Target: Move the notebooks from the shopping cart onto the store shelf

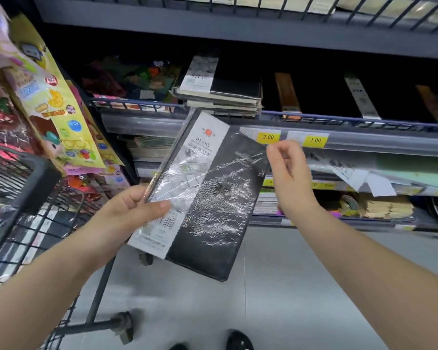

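A black notebook in clear wrap, with a white "DIARY" band down its left side, hangs tilted in front of the shelves. My left hand grips its lower left edge, thumb on the white band. My right hand is at the notebook's upper right corner, fingers curled and pinching the wrap there. On the store shelf behind, a stack of similar black notebooks lies just above the held one. The wire shopping cart stands at the left, with more wrapped notebooks inside.
Yellow price tags sit on the shelf rail. Colourful hanging packets crowd the left, above the cart. Lower shelves hold paper stacks and loose sheets. More dark notebooks with bands stand further right on the shelf. Grey floor and my shoes lie below.
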{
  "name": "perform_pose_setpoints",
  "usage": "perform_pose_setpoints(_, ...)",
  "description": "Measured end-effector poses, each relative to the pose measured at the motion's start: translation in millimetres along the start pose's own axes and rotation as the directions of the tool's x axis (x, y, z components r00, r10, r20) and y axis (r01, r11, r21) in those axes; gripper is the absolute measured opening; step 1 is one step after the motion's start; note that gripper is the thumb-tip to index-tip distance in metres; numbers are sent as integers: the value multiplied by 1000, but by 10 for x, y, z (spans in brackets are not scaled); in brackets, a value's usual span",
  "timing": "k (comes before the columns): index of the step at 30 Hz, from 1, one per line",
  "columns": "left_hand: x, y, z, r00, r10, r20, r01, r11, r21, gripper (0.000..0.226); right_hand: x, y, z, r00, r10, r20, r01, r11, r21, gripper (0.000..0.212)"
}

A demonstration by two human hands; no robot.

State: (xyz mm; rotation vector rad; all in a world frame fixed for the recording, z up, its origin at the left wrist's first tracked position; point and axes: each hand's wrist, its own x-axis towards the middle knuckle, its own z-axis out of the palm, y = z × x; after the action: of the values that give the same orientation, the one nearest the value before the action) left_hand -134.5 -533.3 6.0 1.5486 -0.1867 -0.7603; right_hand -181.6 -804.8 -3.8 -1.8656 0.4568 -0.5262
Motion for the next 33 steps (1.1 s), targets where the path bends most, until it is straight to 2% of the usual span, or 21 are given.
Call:
perform_pose_setpoints(3,-30,137,101,1000,18,18,-19,999,31,68,-100,-136,-135,995,88,-44,-85,993,78,31)
perform_pose_setpoints(5,-56,237,188,1000,22,3,-22,1000,-16,66,-149,-253,-213,972,233,40,-235,969,81,41)
perform_pose_setpoints(7,-56,315,316,999,6,-36,-8,998,-58,53,-218,-358,-279,922,337,191,-354,933,63,43)
perform_pose_setpoints(9,-44,414,449,994,-16,-105,4,994,-112,25,-324,-437,-310,898,319,303,-357,931,80,32)
perform_pose_setpoints(10,-36,482,506,990,-36,-133,20,993,-120,20,-388,-462,-314,892,299,338,-341,937,71,29)
perform_pose_setpoints(11,9,505,517,987,-53,-150,34,992,-124,25,-450,-515,-307,879,295,375,-341,938,61,30)
perform_pose_setpoints(13,74,575,539,983,-81,-164,60,989,-133,55,-531,-626,-280,848,324,420,-397,913,97,30)
perform_pose_setpoints(14,100,619,546,982,-89,-167,70,991,-115,62,-527,-678,-266,845,339,413,-420,899,123,27)
perform_pose_setpoints(16,191,670,519,981,-115,-154,106,992,-64,49,-438,-766,-249,856,373,359,-441,888,128,26)
perform_pose_setpoints(18,337,737,484,975,-144,-170,127,986,-107,42,-268,-794,-205,878,371,302,-439,876,200,24)
perform_pose_setpoints(20,511,777,386,959,-106,-264,75,989,-125,38,-71,-803,-129,894,361,266,-432,854,290,15)
perform_pose_setpoints(22,699,701,231,915,18,-403,19,996,87,38,144,-764,-43,897,359,257,-427,852,302,12)
perform_pose_setpoints(24,855,597,63,880,172,-442,33,907,419,48,363,-707,37,898,367,244,-425,867,261,23)
perform_pose_setpoints(26,1032,540,-62,874,307,-376,32,737,676,58,529,-680,124,911,365,193,-401,893,206,47)
perform_pose_setpoints(28,1167,560,-110,881,363,-305,68,540,839,73,581,-667,172,945,308,112,-320,940,116,68)
perform_pose_setpoints(29,1234,562,-146,888,360,-287,99,459,883,79,542,-657,170,973,221,63,-223,975,20,74)
perform_pose_setpoints(30,1272,573,-171,898,344,-276,132,388,912,84,478,-630,154,996,89,6,-87,985,-150,78)
perform_pose_setpoints(31,1305,569,-198,908,322,-269,164,319,934,88,401,-600,133,996,-79,-46,57,928,-368,77)
perform_pose_setpoints(32,1346,548,-233,919,299,-257,185,250,951,90,331,-569,119,958,-280,-64,198,805,-560,70)
perform_pose_setpoints(33,1377,542,-258,928,280,-245,199,182,963,92,287,-531,124,884,-466,-37,321,662,-677,59)
